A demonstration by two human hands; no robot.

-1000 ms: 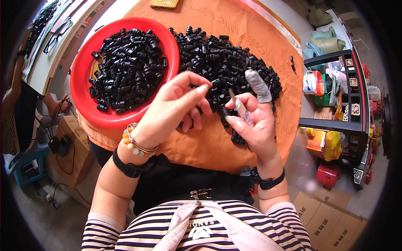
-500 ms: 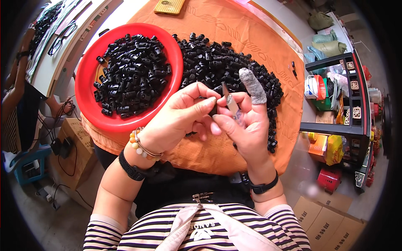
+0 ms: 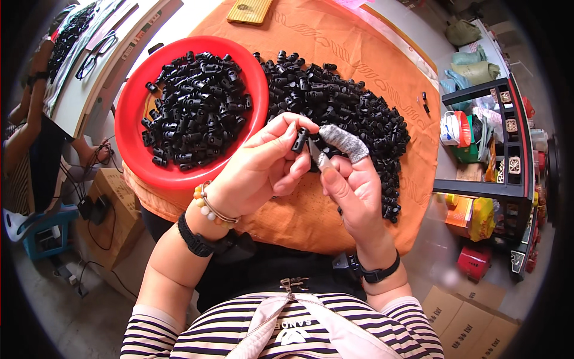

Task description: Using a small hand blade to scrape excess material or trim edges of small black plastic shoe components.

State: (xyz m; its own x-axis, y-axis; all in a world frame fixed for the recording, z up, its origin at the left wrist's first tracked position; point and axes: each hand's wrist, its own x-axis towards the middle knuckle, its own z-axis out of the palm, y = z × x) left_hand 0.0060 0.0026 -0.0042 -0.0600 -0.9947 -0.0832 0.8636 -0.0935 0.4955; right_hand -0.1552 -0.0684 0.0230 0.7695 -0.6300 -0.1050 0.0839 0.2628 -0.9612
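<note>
Head view, looking straight down from the wearer's brow: two bare hands meet in the middle of the picture above a worktop covered with an orange woven cloth (image 3: 335, 36). From the lower left comes the left hand (image 3: 257, 173), with a beaded bracelet and a dark wristband. Its grip is nearly closed, thumb and forefinger pinching a small black plastic clip (image 3: 300, 141) at the fingertips. The clip's long axis runs steeply up the picture, leaning slightly right. Touching it from the right is the right hand (image 3: 353, 191), also in a dark wristband, whose forefinger wears a grey fabric finger cot (image 3: 344, 141). That covered finger curls over the top of the clip while the thumb rises beside it; between them sits something thin and pale, too small to make out, so I cannot tell how firmly this hand's grip is closed. The clip therefore lies just left of the right fingertips, with both hands equally near. Directly behind the hands is a loose heap of black plastic clips (image 3: 347, 102) on the cloth. To its left, touching the heap, stands a round red plastic basin (image 3: 128, 119) filled with the same pieces. At far right stands a dark shelf rack (image 3: 514, 167); cardboard boxes (image 3: 472, 323) lie on the floor below.
</note>
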